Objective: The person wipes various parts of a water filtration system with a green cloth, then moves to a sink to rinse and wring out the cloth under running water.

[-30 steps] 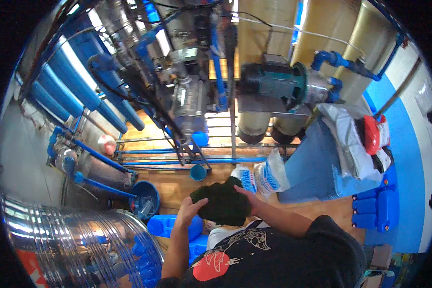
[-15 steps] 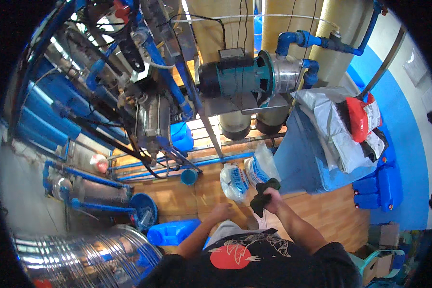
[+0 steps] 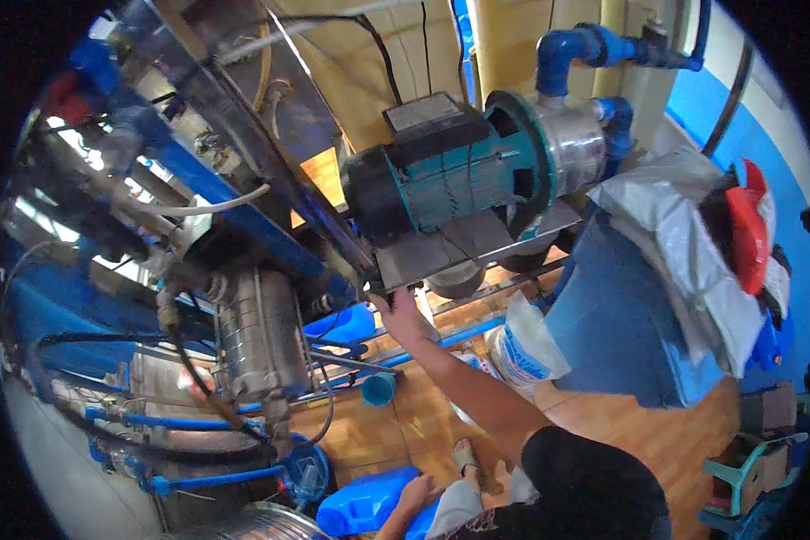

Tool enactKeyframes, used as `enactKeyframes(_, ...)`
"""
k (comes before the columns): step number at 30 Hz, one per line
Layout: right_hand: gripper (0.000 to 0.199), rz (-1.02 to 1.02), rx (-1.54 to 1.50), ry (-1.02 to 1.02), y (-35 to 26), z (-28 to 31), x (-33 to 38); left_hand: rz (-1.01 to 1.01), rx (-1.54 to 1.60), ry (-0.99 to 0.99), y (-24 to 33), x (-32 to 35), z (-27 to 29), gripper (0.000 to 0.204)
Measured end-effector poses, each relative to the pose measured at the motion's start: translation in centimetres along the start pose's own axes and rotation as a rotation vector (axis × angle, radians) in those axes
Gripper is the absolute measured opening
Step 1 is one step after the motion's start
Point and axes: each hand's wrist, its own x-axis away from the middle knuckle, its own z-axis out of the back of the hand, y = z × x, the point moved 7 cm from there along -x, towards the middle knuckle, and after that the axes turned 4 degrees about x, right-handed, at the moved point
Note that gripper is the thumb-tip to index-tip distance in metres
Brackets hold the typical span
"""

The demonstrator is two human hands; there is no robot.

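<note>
Right hand reaches forward by the metal frame, left hand low, both hands' grip unclear.

The wood-toned floor carries a small teal bucket, a blue jug nearer the person than the bucket, and a blue bin to its right.

Right hand just below the pump in view
Well below the pump: left hand and blue jug; to its lower right, a blue tub.
</note>
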Motion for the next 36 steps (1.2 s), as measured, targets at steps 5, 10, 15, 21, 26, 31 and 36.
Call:
enactKeyframes(5, 0.040, 0.056, 0.055, 0.121, 5.8, -2.8, 0.9, 0.171, 0.097, 0.107, -5.5, -2.5, -4.2, 0.066)
enactKeyframes(10, 0.035, -0.143, 0.063, -0.091, 22.9, -8.6, 10.4, 0.245, -0.032, 0.185, -8.0, -4.9, -7.1, 0.077)
enactKeyframes(15, 0.031, -0.299, 0.338, -0.535, 40.7, -14.2, 18.4, 0.412, -0.051, 0.217, -10.8, -7.5, -7.9, 0.085)
enactKeyframes(21, 0.028, -0.270, 0.561, -0.749, 47.7, -14.9, 20.2, 0.467, -0.050, 0.164, -12.1, -9.4, -8.7, 0.088)
enactKeyframes(26, 0.042, -0.336, 0.241, -0.297, 33.1, -10.6, 15.8, 0.400, -0.090, 0.101, -11.7, -9.6, -9.8, 0.085)
enactKeyframes(31, 0.037, 0.096, -0.056, 0.037, 12.5, -4.5, 5.7, 0.251, 0.023, 0.129, -10.8, -8.9, -10.0, 0.084)
enactKeyframes(36, 0.034, 0.060, -0.296, -0.112, 6.0, -3.7, 1.3, 0.133, 0.024, 0.225, -8.7, -7.1, -8.1, 0.073)
